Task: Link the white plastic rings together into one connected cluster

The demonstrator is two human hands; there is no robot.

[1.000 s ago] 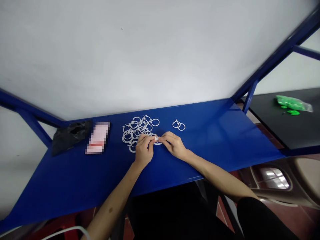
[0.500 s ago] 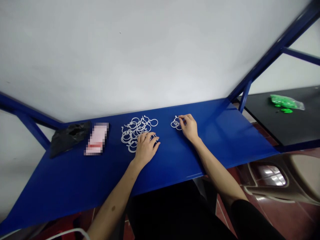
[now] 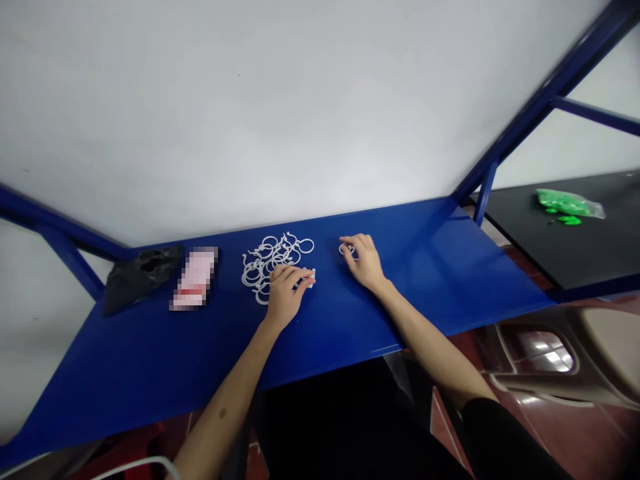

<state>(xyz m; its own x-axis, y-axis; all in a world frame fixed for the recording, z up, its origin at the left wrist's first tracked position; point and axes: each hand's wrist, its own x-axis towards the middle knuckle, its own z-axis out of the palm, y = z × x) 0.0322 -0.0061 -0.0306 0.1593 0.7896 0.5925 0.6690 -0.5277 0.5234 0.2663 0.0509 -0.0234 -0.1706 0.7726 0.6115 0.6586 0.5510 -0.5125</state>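
Note:
A heap of several white plastic rings [image 3: 273, 257] lies on the blue shelf [image 3: 150, 347]. My left hand [image 3: 284, 293] rests at the heap's near right edge, its fingers pinched on one white ring [image 3: 309, 275]. To the right, my right hand [image 3: 364, 260] lies over a small separate group of white rings [image 3: 345, 249], fingers curled down on them and hiding most of them.
A blurred pink-and-white packet [image 3: 194, 277] and a black plastic bag [image 3: 140, 275] lie left of the heap. On the right stands a black shelf [image 3: 575, 257] with a clear bag of green parts [image 3: 567, 202]. Blue frame struts [image 3: 530, 113] rise at both sides. A white wall is behind.
My hands held one ring together near the heap. My right hand then carried it right to the small group and now drifts back left. My left hand has picked another ring from the heap.

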